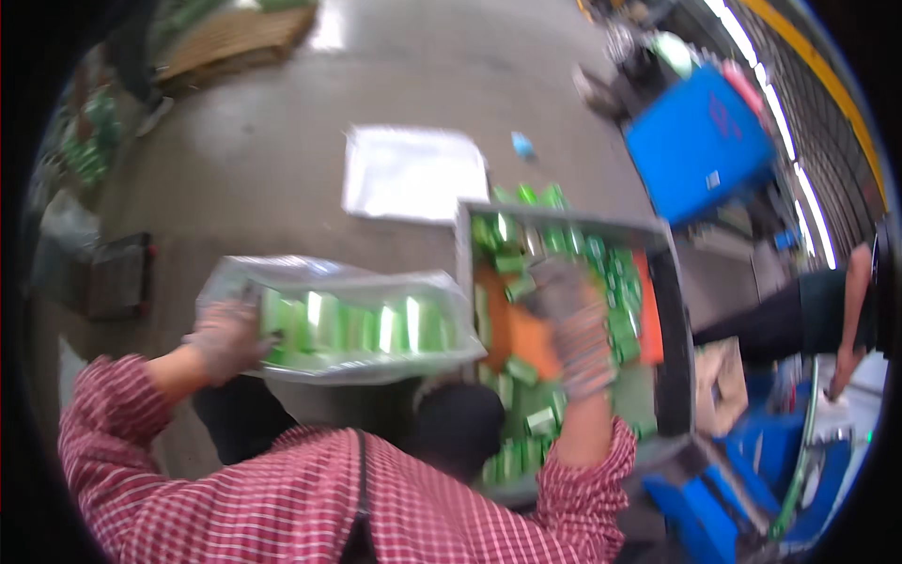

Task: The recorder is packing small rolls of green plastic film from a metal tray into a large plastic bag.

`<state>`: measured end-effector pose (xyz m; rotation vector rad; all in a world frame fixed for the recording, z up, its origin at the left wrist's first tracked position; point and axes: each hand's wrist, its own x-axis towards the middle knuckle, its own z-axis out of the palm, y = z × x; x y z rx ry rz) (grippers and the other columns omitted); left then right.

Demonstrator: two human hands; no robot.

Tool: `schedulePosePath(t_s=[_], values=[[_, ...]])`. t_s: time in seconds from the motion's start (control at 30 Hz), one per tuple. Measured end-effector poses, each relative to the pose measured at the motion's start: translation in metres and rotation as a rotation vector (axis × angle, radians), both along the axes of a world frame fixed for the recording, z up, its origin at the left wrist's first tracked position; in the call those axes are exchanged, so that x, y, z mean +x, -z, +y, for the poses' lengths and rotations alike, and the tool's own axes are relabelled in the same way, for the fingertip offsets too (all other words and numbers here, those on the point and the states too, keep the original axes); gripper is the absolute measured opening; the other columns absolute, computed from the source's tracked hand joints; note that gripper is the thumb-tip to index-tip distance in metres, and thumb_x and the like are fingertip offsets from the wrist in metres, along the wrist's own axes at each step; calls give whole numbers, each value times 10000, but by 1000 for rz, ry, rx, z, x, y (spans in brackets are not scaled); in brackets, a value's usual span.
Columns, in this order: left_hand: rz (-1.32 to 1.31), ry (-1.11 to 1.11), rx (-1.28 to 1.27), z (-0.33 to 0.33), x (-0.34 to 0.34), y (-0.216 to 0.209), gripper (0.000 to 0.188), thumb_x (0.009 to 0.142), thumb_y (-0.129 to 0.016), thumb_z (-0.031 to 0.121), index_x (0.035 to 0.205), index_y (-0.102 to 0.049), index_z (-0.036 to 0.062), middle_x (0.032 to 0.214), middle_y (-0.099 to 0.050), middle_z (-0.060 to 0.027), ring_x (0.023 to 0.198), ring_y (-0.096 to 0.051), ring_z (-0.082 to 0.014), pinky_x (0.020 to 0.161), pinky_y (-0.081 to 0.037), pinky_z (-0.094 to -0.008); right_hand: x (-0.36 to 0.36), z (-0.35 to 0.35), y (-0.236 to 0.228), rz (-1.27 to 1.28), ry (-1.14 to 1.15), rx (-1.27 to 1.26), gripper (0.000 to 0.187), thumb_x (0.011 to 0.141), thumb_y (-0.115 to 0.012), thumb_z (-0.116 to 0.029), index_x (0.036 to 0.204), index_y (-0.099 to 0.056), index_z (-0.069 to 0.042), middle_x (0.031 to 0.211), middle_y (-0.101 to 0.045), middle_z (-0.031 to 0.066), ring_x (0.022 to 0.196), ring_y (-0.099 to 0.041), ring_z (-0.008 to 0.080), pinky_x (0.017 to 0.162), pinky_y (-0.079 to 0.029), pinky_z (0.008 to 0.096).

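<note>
My left hand (230,338), in a grey knit glove, grips the left end of a clear plastic bag (460,329). Inside the bag, shiny green cylindrical pieces (352,322) stand side by side in a row. To the right, my gloved right hand (570,305) reaches down into a grey crate (673,376). Motion smears its fingers, so whether they hold anything cannot be made out. Around that hand lie many loose green pieces (615,282), over an orange sheet (526,340) at the crate's bottom.
Beyond the crate, a white sheet (413,174) lies on the floor near a small blue object (522,144). A large blue box (700,141) stands at the far right. Another person's arm (853,310) shows at the right edge, above blue bins (700,517). A wooden pallet (235,42) sits at the far left.
</note>
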<state>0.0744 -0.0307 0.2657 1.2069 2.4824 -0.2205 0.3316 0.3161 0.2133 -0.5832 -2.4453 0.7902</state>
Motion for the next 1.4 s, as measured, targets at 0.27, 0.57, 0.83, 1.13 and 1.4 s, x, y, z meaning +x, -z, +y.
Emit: schedulePosePath(t_s=[0.27,0.57,0.83,1.13,1.4], values=[[-169,62,707,41,9,-5,335,758,-507,-100,1078,-532,-5,1069,-544,-150,991,-528,-228,854,-415,-305,137,36,283,-503,966,-676,1005,588,-746,-488,1326,-271,2,1235,-450,238,1177,-425,350,953,-366,428],[27,186,652,86,24,-59,214,850,-408,68,955,-559,-41,988,-562,-170,942,-537,-240,822,-423,-325,80,29,306,-572,1315,-483,1009,598,-779,-299,1349,-143,-74,1240,-407,240,1068,-489,370,908,-416,435],[-130,-62,589,60,50,4,136,670,-553,5,783,-611,55,746,-604,-105,716,-581,-261,685,-447,-354,131,-38,339,-365,1371,-745,1092,580,-780,-373,1379,-102,-64,1303,-379,221,1174,-424,352,990,-353,389],[-596,-156,-117,-9,65,-16,323,803,-544,324,1012,-623,90,991,-618,-168,935,-591,-292,841,-455,-377,157,-41,296,680,1033,-1429,599,739,-608,-512,1140,-497,-81,1104,-536,113,956,-535,266,828,-437,433],[-564,587,848,112,131,-44,957,658,-718,413,1340,-220,-37,1302,-346,-277,1207,-354,-413,1013,-310,-410,86,-105,42,610,518,-419,700,792,-449,-573,1184,-461,7,1029,-578,131,850,-577,265,734,-485,397]])
